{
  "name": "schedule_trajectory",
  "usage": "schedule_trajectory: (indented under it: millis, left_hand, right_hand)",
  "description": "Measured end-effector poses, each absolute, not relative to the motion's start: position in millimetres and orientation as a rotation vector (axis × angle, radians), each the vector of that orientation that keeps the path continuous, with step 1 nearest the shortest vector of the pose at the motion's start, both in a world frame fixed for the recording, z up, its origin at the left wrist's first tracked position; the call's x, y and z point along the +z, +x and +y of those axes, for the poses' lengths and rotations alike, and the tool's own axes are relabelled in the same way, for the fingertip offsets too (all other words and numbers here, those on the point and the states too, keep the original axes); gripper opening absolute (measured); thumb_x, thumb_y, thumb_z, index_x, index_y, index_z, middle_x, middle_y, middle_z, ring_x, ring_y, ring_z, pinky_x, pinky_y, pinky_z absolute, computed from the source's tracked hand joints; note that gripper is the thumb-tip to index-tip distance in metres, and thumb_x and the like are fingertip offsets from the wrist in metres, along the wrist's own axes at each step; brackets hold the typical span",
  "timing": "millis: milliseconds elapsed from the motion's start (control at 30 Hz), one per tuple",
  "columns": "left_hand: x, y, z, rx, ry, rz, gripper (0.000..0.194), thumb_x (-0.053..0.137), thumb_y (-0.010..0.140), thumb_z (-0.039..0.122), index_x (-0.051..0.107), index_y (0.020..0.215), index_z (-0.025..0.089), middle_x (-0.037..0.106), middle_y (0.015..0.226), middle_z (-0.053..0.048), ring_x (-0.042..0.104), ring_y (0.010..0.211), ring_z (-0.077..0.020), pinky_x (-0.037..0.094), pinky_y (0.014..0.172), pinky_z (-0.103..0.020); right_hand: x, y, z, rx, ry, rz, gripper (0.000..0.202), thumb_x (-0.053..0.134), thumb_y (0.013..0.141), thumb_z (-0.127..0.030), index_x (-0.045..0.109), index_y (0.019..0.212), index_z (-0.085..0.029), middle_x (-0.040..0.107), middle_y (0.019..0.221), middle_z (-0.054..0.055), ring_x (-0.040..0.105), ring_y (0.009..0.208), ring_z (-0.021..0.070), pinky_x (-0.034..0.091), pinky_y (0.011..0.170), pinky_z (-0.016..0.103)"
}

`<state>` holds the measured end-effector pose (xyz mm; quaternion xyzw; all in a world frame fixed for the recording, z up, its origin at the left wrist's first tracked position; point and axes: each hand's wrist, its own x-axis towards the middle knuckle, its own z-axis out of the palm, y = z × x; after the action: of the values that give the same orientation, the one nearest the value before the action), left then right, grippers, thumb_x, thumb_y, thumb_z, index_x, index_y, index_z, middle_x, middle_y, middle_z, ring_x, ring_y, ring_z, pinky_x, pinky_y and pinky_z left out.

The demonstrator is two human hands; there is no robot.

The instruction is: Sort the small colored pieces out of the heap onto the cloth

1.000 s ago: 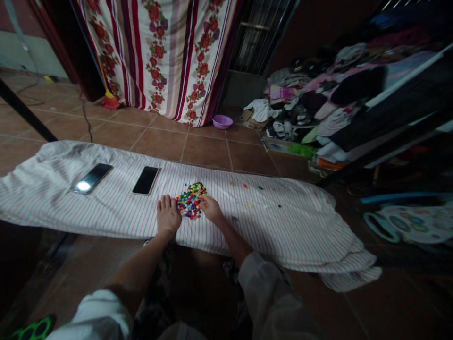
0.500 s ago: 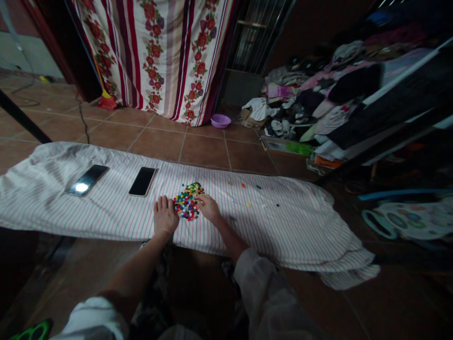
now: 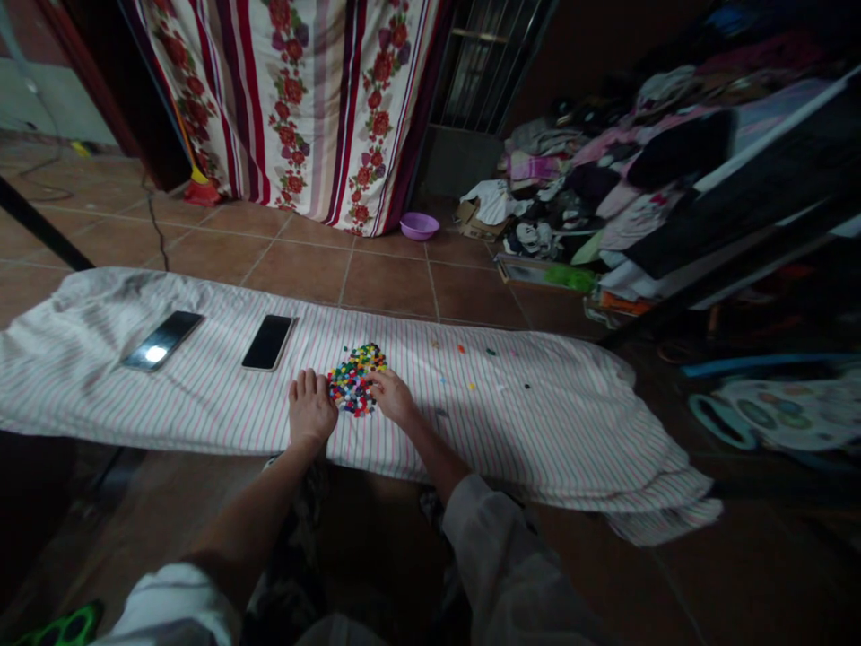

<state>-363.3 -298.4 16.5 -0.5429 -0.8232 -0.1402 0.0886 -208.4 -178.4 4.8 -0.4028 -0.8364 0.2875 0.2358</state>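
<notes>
A pile of small multicoloured pieces [image 3: 351, 390], bead-like but too small to make out exactly, lies on a striped cloth [image 3: 552, 440]. My left hand [image 3: 313, 411] rests flat on the cloth against the pile's left edge, fingers stretched out and holding nothing. At the right edge of the pile, my right hand [image 3: 394, 397] has thumb and fingertips pinched together; whatever is between them is too small to see. Single pieces lie spaced apart further right, among them an orange piece [image 3: 461, 349], a dark green piece [image 3: 491, 352], a yellow piece [image 3: 472, 387] and a black piece [image 3: 527, 387].
Left of the pile lie a phone [image 3: 267, 342] with a dark screen and another phone [image 3: 163, 341] reflecting light. Beyond the cloth are a purple basin [image 3: 419, 226], a floral curtain [image 3: 323, 108], a red broom [image 3: 201, 190] and heaped clothes [image 3: 605, 170].
My right hand has shifted very slightly left at the pile, its fingers still pinched. My left hand stays flat beside the pieces. The whole view has shifted a little.
</notes>
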Motion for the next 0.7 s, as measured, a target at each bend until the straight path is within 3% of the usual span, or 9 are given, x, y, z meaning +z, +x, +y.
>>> schedule_trajectory:
  millis: [233, 467, 700]
  left_hand:
    - [16.2, -363.4, -298.0, -0.441, -1.616, -2.463, 0.04, 0.042, 0.084, 0.023, 0.056, 0.119, 0.011, 0.049, 0.138, -0.021, 0.038, 0.134, -0.0332, 0.028, 0.11, -0.049]
    - [19.9, -361.9, -297.7, -0.423, -1.614, -2.499, 0.04, 0.042, 0.083, 0.022, 0.056, 0.118, 0.009, 0.049, 0.138, -0.02, 0.038, 0.135, -0.0343, 0.028, 0.111, -0.049]
    - [18.1, -362.4, -298.6, -0.414, -1.611, -2.468, 0.037, 0.04, 0.085, 0.023, 0.056, 0.116, 0.01, 0.049, 0.136, -0.019, 0.038, 0.134, -0.0337, 0.028, 0.11, -0.048]
  right_hand:
    - [-5.6, -207.5, -174.6, 0.981, -1.136, -2.047, 0.02, 0.058, 0.074, -0.014, 0.068, 0.088, -0.023, 0.066, 0.086, -0.001, 0.062, 0.075, 0.0135, 0.051, 0.077, 0.028]
    - [-3.9, -202.3, -179.5, 1.182, -1.102, -1.814, 0.016, 0.055, 0.077, -0.023, 0.064, 0.091, -0.023, 0.068, 0.086, -0.001, 0.065, 0.082, 0.0148, 0.053, 0.081, 0.03]
    - [5.5, -194.6, -193.2, 1.175, -1.109, -1.698, 0.018, 0.057, 0.079, -0.028, 0.063, 0.096, -0.025, 0.069, 0.091, -0.001, 0.065, 0.088, 0.0154, 0.052, 0.084, 0.031]
